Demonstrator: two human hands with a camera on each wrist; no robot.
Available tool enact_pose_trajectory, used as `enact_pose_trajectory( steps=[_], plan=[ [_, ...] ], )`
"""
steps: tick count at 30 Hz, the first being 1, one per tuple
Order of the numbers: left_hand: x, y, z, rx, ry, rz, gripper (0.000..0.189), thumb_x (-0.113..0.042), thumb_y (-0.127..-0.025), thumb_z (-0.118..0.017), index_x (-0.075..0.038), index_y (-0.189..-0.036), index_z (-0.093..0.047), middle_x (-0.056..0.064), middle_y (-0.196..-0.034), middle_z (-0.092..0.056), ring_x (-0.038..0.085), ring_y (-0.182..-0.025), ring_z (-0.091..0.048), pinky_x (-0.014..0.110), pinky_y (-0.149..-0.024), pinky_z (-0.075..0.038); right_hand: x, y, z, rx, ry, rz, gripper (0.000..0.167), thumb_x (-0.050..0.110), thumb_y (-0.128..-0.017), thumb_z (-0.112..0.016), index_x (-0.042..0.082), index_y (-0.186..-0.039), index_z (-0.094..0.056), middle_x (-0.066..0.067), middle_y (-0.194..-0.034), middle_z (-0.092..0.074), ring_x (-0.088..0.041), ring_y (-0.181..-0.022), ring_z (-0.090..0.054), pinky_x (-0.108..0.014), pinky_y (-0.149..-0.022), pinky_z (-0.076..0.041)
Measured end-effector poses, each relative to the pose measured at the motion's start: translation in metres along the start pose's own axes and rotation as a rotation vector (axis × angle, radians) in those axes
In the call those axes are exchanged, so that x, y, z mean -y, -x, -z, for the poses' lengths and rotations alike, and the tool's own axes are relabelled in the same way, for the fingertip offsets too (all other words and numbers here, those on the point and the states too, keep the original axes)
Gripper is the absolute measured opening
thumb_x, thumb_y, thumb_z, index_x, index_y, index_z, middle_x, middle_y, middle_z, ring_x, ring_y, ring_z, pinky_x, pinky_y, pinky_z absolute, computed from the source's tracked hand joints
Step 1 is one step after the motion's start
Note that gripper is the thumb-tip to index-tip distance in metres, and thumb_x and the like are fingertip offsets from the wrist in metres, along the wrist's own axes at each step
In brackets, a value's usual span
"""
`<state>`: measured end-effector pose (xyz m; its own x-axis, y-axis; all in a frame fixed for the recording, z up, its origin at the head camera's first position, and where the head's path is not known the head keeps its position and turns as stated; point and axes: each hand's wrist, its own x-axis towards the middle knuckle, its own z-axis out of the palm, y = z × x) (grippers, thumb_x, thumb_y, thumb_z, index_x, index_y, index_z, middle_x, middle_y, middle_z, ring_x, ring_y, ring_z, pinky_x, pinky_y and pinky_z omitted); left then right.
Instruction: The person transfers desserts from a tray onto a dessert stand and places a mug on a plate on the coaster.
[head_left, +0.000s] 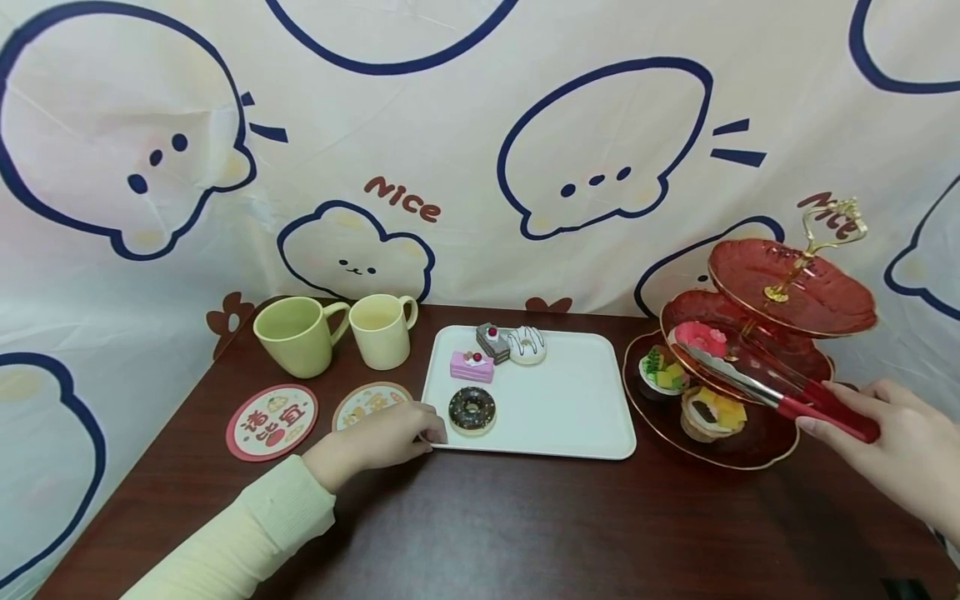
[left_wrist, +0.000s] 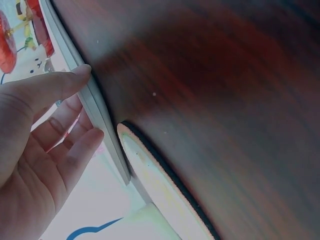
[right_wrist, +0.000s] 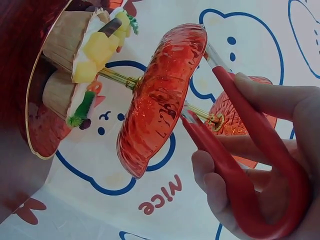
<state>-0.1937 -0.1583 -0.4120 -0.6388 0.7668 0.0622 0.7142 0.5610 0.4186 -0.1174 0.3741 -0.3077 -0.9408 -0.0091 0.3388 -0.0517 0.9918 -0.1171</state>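
My right hand (head_left: 903,446) grips red-handled tongs (right_wrist: 240,105) with metal ends. The tongs reach over the middle tier of a red, gold-rimmed three-tier stand (head_left: 795,292). Their tip is at a pink-topped dessert (head_left: 699,337) there; whether it is pinched is hidden. At the front left corner of a white tray (head_left: 555,408), my left hand (head_left: 386,433) holds the rim between thumb and fingers. On the tray are a chocolate doughnut (head_left: 472,408), a pink cake slice (head_left: 471,367), a dark cake slice (head_left: 492,343) and a white iced doughnut (head_left: 527,345).
The stand's bottom tier bears a fruit-topped tart (head_left: 712,414) and a green-garnished cupcake (head_left: 663,372). Left of the tray stand a green mug (head_left: 296,337) and a cream mug (head_left: 381,333). Before them lie a red-rimmed coaster (head_left: 272,422) and another coaster (head_left: 367,402).
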Motion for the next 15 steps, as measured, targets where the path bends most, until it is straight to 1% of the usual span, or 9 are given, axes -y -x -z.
enact_pose_trajectory(
  steps=[8,11,15],
  plan=[
    [-0.0001,-0.0002,0.0001,0.005,0.001,-0.007,0.020,0.009,-0.083,-0.075,-0.010,-0.089,-0.074,-0.004,-0.085,-0.065,0.008,-0.082,-0.061,0.027,-0.074,-0.054,0.0020,0.0061,-0.0026,-0.078,-0.040,-0.006,0.091,0.065,-0.085,-0.071,-0.020,-0.116,-0.061,-0.020,-0.085,-0.049,-0.023,-0.062,-0.040,-0.031,-0.049,-0.029],
    [-0.0003,-0.0002,0.0006,0.002,-0.001,-0.006,0.020,0.009,-0.083,-0.075,-0.010,-0.089,-0.074,-0.004,-0.085,-0.065,0.008,-0.082,-0.062,0.027,-0.074,-0.054,0.0044,0.0073,-0.0022,-0.084,-0.047,-0.018,0.088,0.063,-0.087,-0.071,-0.020,-0.117,-0.061,-0.023,-0.088,-0.050,-0.024,-0.064,-0.042,-0.031,-0.049,-0.029],
    [-0.0001,-0.0003,0.0011,0.006,-0.001,-0.004,0.020,0.009,-0.083,-0.075,-0.010,-0.089,-0.074,-0.004,-0.086,-0.065,0.008,-0.083,-0.062,0.028,-0.075,-0.054,0.0080,0.0071,-0.0010,-0.077,-0.044,-0.052,0.085,0.060,-0.090,-0.070,-0.018,-0.122,-0.059,-0.027,-0.094,-0.050,-0.030,-0.068,-0.046,-0.030,-0.049,-0.031]
  ],
)
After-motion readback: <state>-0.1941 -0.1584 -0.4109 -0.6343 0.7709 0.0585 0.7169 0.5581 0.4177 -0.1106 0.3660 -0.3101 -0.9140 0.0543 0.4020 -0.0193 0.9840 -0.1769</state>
